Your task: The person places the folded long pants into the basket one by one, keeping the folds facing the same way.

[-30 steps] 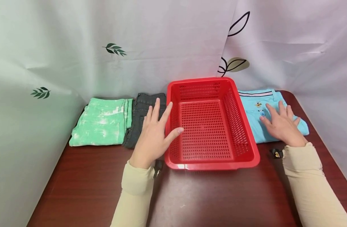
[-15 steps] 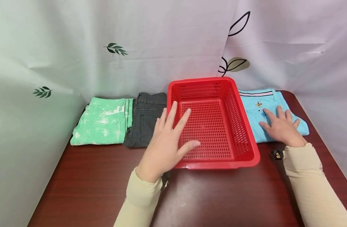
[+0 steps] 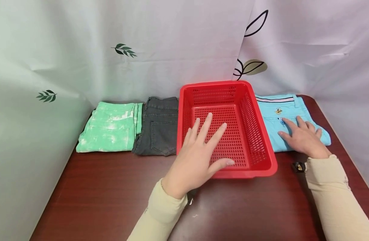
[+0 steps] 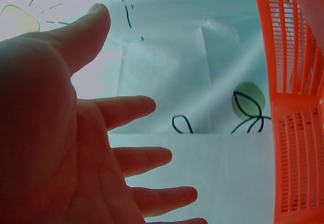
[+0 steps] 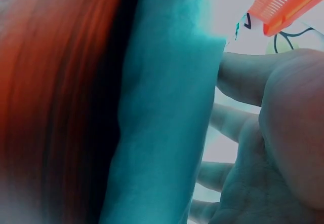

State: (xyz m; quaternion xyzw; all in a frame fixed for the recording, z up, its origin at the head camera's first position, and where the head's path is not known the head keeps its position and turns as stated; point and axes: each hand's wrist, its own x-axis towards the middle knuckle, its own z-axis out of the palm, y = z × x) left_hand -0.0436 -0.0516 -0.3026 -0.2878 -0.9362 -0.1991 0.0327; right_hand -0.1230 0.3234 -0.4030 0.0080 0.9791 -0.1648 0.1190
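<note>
One pair of folded blue trousers point(image 3: 272, 125) lies beneath the right hand point(image 3: 305, 139), whose fingertips touch the cloth without grasping it. The left hand point(image 3: 193, 164), fingers splayed and holding nothing, hovers over the red basket point(image 3: 214, 95). A sound grip would likely take every layer from underneath, thumb pressing on top, rather than pinching the upper fold, and stay clear of the basket's rim just left of the right hand.

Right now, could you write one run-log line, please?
left hand: spread above red plastic basket; right hand: on folded light-blue pants; left of basket: dark-grey jeans, green-and-white pants
</note>
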